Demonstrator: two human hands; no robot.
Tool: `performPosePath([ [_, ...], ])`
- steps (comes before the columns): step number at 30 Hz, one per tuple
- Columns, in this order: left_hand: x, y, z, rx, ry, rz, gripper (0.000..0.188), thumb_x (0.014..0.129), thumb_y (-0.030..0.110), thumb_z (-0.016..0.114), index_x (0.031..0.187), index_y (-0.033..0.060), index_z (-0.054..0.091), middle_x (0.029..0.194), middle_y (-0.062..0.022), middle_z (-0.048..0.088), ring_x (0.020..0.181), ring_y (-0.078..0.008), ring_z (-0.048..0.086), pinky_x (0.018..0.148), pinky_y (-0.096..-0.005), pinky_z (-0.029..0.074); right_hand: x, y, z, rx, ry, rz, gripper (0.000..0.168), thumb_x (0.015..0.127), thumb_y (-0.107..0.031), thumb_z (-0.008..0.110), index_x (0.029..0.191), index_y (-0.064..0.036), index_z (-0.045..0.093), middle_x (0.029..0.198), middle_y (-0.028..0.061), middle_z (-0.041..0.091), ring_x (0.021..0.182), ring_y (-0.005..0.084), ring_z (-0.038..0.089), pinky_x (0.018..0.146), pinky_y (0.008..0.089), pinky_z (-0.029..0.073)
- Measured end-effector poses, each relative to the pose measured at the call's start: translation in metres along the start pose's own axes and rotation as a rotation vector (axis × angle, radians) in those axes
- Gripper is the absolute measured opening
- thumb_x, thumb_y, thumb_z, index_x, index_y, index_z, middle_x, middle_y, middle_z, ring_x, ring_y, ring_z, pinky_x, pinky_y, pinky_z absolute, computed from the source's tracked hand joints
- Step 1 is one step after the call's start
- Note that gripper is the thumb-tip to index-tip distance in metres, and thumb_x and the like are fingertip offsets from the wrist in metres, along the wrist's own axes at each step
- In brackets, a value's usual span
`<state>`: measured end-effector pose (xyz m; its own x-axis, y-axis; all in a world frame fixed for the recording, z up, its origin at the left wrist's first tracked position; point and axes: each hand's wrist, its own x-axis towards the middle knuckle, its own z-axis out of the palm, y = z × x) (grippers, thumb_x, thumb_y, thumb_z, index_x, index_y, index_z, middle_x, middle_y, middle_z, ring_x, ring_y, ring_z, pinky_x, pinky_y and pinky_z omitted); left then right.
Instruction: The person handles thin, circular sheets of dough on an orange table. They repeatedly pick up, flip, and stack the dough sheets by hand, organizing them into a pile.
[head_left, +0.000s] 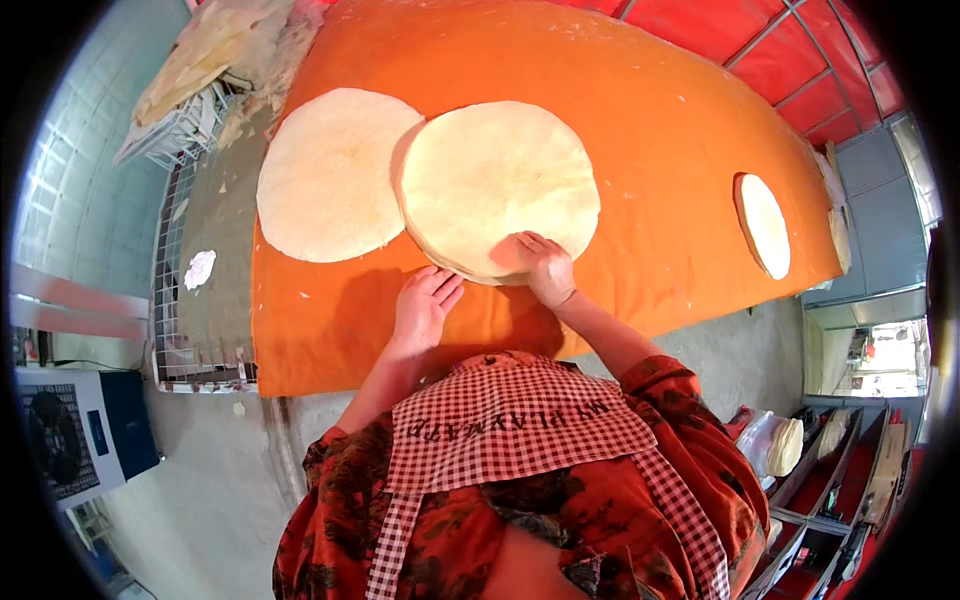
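Observation:
A stack of thin round flatbreads (499, 180) lies on a table covered with orange cloth (660, 202). My right hand (551, 271) is over the stack's near edge, its fingertips bent towards the top bread; whether it pinches the edge cannot be made out. Just outside the stack's near left rim, my left hand (426, 307) is turned partly palm up, fingers apart and tips close to the layered edge. To the left sits another round flatbread (334, 176), its right side against or slightly under the stack.
A small round pale piece (765, 225) lies near the table's right end. At the left are a wire-mesh frame (166, 300) and a white wire basket (187, 124) with flat bread sheets (202, 56) on it. Compartmented shelving (825, 465) stands lower right, a fan unit (82, 431) lower left.

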<state>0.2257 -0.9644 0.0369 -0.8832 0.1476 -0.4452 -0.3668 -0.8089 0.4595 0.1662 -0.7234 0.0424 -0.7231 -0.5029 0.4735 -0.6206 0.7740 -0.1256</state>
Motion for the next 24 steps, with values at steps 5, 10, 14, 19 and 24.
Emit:
performPosePath([
  [5, -0.002, 0.003, 0.006, 0.034, -0.059, 0.009, 0.025, 0.092, 0.015, 0.046, 0.111, -0.0028, 0.050, 0.123, -0.0156, 0.052, 0.118, -0.0309, 0.048, 0.106, -0.0449, 0.036, -0.003, -0.020, 0.001, -0.083, -0.086, -0.037, 0.030, 0.069, -0.009, 0.055, 0.096, 0.002, 0.062, 0.111, 0.0136, 0.059, 0.104, 0.0267, 0.056, 0.079, 0.0377, 0.048],
  [10, 0.004, 0.002, 0.004, -0.017, -0.036, -0.011, 0.022, 0.093, 0.012, 0.045, 0.109, -0.0006, 0.051, 0.118, -0.0123, 0.055, 0.114, -0.0285, 0.051, 0.103, -0.0425, 0.039, -0.004, -0.018, -0.004, -0.037, -0.082, -0.040, 0.033, 0.070, -0.008, 0.054, 0.100, 0.003, 0.061, 0.114, 0.0137, 0.058, 0.107, 0.0261, 0.054, 0.083, 0.0376, 0.047],
  [14, 0.006, 0.003, 0.001, -0.010, -0.042, -0.042, 0.023, 0.093, 0.014, 0.045, 0.110, 0.0003, 0.051, 0.119, -0.0113, 0.054, 0.115, -0.0281, 0.050, 0.104, -0.0430, 0.038, -0.002, -0.012, -0.007, 0.062, -0.115, -0.005, 0.037, 0.069, -0.006, 0.054, 0.104, 0.003, 0.061, 0.117, 0.0135, 0.057, 0.110, 0.0277, 0.053, 0.087, 0.0392, 0.045],
  [19, 0.003, 0.000, 0.006, -0.009, -0.032, -0.056, 0.030, 0.095, 0.017, 0.042, 0.117, -0.0022, 0.048, 0.129, -0.0156, 0.048, 0.121, -0.0298, 0.046, 0.107, -0.0436, 0.036, -0.003, -0.020, -0.009, -0.003, -0.011, -0.047, 0.037, 0.071, -0.009, 0.053, 0.105, 0.003, 0.060, 0.114, 0.0132, 0.058, 0.111, 0.0273, 0.052, 0.088, 0.0397, 0.045],
  [24, 0.009, 0.001, 0.004, -0.005, -0.049, -0.083, 0.029, 0.094, 0.018, 0.043, 0.116, 0.0000, 0.048, 0.129, -0.0159, 0.048, 0.122, -0.0316, 0.044, 0.106, -0.0445, 0.035, 0.002, 0.004, -0.001, 0.139, -0.118, 0.005, 0.032, 0.071, -0.009, 0.053, 0.100, 0.002, 0.061, 0.110, 0.0135, 0.060, 0.108, 0.0270, 0.055, 0.086, 0.0382, 0.047],
])
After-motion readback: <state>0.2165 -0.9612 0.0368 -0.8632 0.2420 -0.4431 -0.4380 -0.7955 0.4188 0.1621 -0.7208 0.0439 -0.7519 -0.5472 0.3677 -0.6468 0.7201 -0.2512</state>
